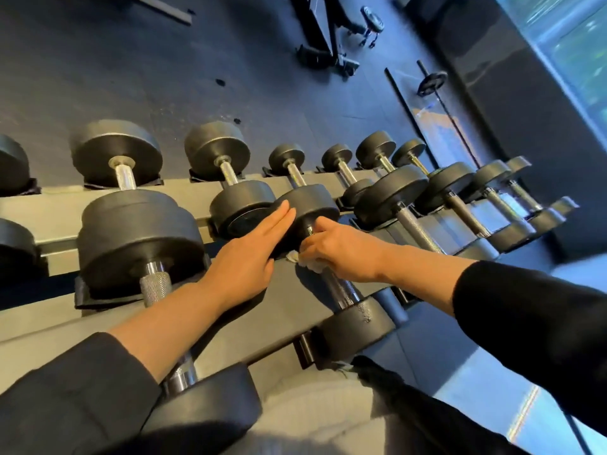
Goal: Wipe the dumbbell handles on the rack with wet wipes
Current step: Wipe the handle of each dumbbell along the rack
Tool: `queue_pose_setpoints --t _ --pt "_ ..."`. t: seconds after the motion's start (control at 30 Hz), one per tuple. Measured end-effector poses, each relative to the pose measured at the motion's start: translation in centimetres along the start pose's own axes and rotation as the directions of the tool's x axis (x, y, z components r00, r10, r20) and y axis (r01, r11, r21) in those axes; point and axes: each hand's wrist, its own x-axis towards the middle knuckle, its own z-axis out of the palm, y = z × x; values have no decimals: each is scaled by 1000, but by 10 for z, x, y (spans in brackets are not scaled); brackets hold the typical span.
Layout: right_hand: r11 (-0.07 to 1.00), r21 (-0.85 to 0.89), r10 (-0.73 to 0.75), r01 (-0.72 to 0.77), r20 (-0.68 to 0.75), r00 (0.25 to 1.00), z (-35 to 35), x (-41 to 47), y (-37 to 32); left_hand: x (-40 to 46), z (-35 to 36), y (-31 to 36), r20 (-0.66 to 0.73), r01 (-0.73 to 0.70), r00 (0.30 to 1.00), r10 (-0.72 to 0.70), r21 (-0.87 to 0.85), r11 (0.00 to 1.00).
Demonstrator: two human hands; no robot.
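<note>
Black dumbbells with chrome handles lie in rows on a grey rack (98, 205). My right hand (341, 249) is curled round the chrome handle (341, 289) of a middle dumbbell in the near row, holding a white wet wipe (310, 264) against it close to the far weight head (312, 205). My left hand (253, 251) lies flat with straight fingers on the side of that same weight head. The wipe is mostly hidden under my right fingers.
A larger dumbbell (141, 238) sits to the left and passes under my left forearm. Smaller dumbbells (460, 198) fill the rack to the right. Beyond the rack lie dark gym flooring, a bench frame (325, 44) and a loaded bar (432, 82) near a window.
</note>
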Motion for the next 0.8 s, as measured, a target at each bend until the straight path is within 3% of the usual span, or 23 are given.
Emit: queue_pose_setpoints --t 0.2,0.37,0.43,0.57,0.67,0.8 --pt "986 168 -21 -5 153 988 2 -23 -4 2 1 -3 21 -1 1000 0 23 1000" --pt "898 403 60 -177 286 956 -11 -44 -6 3 1 -1 23 -11 1000 10 32 999" --pt "838 491 131 -236 240 962 -17 -48 -4 2 1 -1 17 -12 1000 12 33 999" --pt "851 479 278 -215 -64 959 -9 -40 4 2 4 -4 -9 -22 1000 22 37 999" --pt "881 443 207 -168 -41 978 1 -39 4 0 5 -5 -23 -22 999 24 50 999" --pt "773 607 184 -183 62 981 2 -52 6 -2 -3 1 -38 -9 999 12 71 997"
